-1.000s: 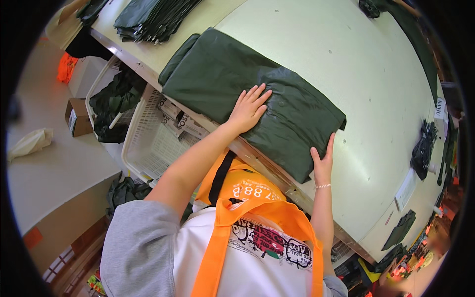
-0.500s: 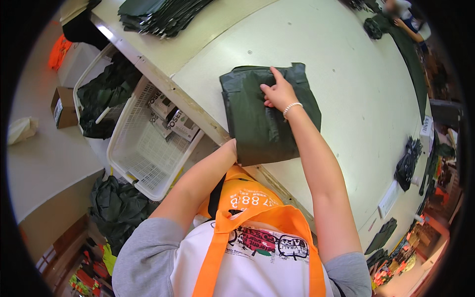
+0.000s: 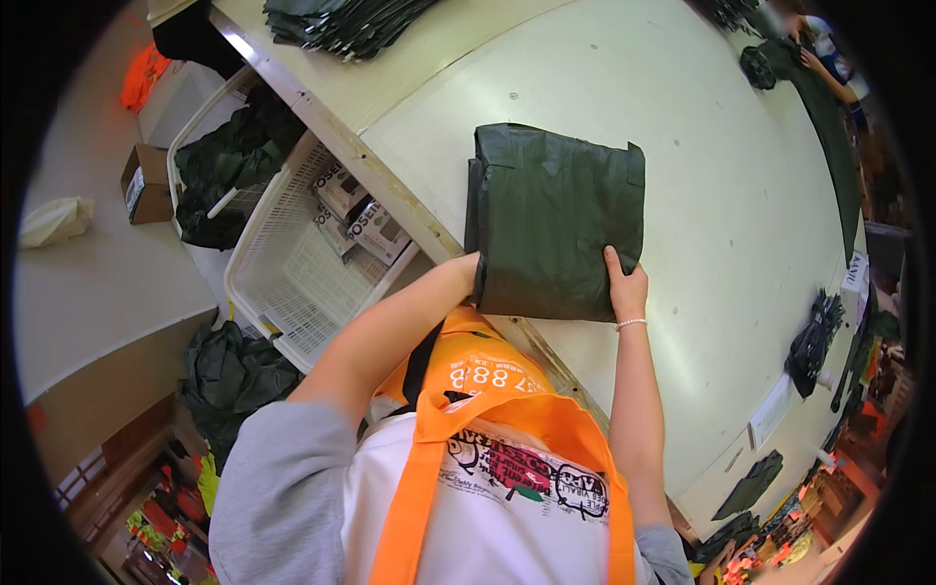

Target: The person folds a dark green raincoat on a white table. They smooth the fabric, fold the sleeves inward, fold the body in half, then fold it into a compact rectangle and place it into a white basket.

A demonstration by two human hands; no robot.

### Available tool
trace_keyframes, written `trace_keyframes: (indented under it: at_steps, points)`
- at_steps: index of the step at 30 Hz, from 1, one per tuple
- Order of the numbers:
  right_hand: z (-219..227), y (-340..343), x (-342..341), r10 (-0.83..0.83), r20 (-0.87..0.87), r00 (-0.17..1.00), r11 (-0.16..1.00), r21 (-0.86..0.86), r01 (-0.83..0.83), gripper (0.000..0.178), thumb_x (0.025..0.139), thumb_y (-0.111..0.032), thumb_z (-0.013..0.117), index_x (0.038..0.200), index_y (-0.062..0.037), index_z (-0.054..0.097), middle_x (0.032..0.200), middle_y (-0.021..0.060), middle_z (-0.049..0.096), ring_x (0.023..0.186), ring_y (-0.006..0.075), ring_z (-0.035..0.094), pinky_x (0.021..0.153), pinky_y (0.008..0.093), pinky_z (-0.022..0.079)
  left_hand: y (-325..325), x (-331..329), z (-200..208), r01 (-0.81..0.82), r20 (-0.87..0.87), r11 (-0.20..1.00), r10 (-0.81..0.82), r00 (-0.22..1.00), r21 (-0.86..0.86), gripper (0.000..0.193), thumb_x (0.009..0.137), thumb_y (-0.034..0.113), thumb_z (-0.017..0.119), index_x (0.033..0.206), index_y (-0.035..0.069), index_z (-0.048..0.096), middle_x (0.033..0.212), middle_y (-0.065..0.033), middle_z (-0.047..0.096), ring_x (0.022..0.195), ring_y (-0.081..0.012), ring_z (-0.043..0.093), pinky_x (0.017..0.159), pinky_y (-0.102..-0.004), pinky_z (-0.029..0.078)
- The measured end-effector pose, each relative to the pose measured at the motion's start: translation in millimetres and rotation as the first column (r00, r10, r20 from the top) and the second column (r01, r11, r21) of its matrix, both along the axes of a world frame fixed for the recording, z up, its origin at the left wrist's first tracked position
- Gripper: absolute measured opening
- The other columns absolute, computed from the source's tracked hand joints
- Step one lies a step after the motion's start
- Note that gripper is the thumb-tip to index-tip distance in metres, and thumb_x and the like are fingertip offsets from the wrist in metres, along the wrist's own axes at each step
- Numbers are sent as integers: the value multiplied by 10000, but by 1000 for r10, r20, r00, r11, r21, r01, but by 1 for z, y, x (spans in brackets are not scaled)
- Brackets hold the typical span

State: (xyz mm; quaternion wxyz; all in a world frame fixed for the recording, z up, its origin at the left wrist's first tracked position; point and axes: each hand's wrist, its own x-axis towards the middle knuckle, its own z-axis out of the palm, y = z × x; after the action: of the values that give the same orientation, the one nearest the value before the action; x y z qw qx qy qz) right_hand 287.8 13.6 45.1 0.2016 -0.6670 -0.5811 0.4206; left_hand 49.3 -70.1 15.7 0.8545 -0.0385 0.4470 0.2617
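A folded dark green piece of thin, slightly shiny fabric [image 3: 556,214] is in front of me at the near edge of the table, its layers showing along the left side. My right hand [image 3: 627,283] grips its lower right edge, thumb on top and fingers underneath. At the lower left edge, my left hand [image 3: 474,273] goes in behind the fabric; its fingers are hidden. Whether the bundle rests fully on the table or is partly raised, I cannot tell.
A stack of dark folded pieces [image 3: 341,24] lies at the table's far left. Left of the table, a white basket [image 3: 278,292] holds several small boxes; another basket [image 3: 180,156] holds dark fabric. Dark bundles [image 3: 814,336] lie right. A person [image 3: 829,68] works far right.
My right hand has moved from pointing on top of the fabric down to its right edge and now grips it. The bundle has turned slightly and shifted right. My left hand stays at its left edge.
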Motion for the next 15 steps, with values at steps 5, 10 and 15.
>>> trace_keyframes:
  at_steps: [5,10,15]
  points:
    - [17,-25,-9,45,190,981,997,55,-57,724,805,-492,654,1242,50,460,1042,234,643,953,385,617,841,401,472,-54,-44,31,-127,-516,946,272,812,299,639,900,463,504,1300,-32,444,1170,-127,602,1044,-226,584,899,-372,450]
    - [9,-23,-9,236,294,926,972,-89,-219,878,805,-550,607,1369,42,289,1182,307,530,1076,445,532,924,457,429,-38,-11,51,509,-982,861,-100,158,-6,875,755,500,701,1326,-81,380,1137,-257,575,1044,-366,566,836,-418,473]
    - [0,65,7,39,-150,988,999,-27,-43,1023,777,-571,660,1357,165,251,1236,292,505,1132,311,531,931,355,438,15,-83,37,497,-836,722,549,12,481,890,731,484,731,1313,-96,390,1163,-228,582,1099,-320,552,883,-405,451]
